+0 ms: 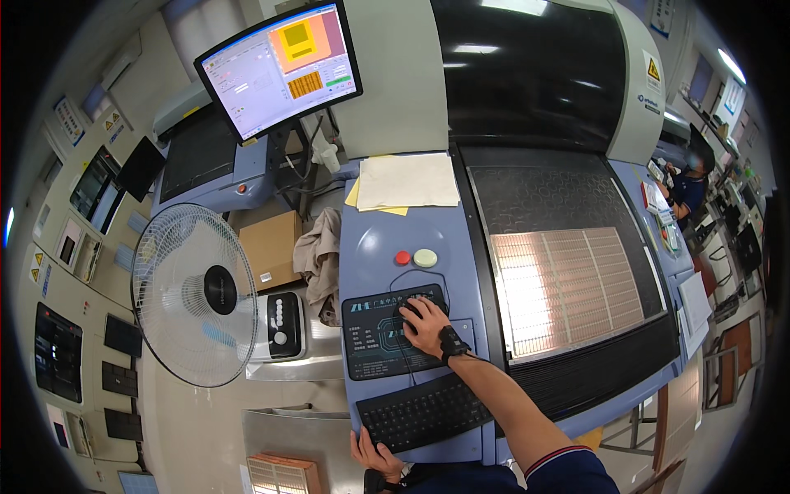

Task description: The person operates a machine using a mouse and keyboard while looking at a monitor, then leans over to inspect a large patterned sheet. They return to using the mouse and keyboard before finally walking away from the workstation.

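My right hand rests over a dark computer mouse, its fingers curved on top and hiding most of it. Under the mouse lies a black printed mouse pad, with a cable looping across it. Just in front of the pad is a black keyboard. At the front left corner of the blue console, by the keyboard's near edge, my left hand has its thumb and fingers apart and seems to hold nothing. A lit monitor stands at the upper left, showing yellow and orange graphics.
Right of the console, a copper-coloured panel lies on the machine's dark bed. Red and pale green buttons sit behind the pad, papers farther back. A fan and cardboard box stand left. Another person is far right.
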Action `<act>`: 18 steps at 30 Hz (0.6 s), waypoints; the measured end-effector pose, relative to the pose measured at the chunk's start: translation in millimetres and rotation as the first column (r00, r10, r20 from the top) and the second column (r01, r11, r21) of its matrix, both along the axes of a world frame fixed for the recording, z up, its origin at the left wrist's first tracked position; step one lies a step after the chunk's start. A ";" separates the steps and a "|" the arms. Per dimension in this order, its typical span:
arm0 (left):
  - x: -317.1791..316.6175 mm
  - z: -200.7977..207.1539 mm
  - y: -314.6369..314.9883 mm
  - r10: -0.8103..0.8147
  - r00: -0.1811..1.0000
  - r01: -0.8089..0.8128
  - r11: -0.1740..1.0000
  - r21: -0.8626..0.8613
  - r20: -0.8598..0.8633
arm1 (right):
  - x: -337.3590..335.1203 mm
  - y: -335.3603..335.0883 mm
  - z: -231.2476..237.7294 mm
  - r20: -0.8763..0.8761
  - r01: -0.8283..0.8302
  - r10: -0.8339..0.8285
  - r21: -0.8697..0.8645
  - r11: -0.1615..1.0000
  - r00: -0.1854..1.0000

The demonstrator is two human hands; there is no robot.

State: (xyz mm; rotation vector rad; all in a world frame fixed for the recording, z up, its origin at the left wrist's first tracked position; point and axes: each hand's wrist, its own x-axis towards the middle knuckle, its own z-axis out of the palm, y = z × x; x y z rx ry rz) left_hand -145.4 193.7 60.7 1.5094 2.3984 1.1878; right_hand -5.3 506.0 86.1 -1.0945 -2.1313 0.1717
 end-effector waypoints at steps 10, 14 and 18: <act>-0.1 3.5 0.0 -0.005 1.000 0.005 1.000 -0.017 0.015 | 0.6 1.0 0.5 -0.004 -0.009 0.009 0.010 1.000 1.000; -0.1 3.5 0.7 -0.010 1.000 0.010 1.000 -0.011 0.012 | 0.6 1.2 0.2 -0.008 -0.009 0.009 0.008 1.000 1.000; 0.0 4.0 0.7 -0.011 1.000 0.011 1.000 -0.021 0.004 | 0.3 0.8 0.2 0.006 0.009 -0.009 0.015 1.000 1.000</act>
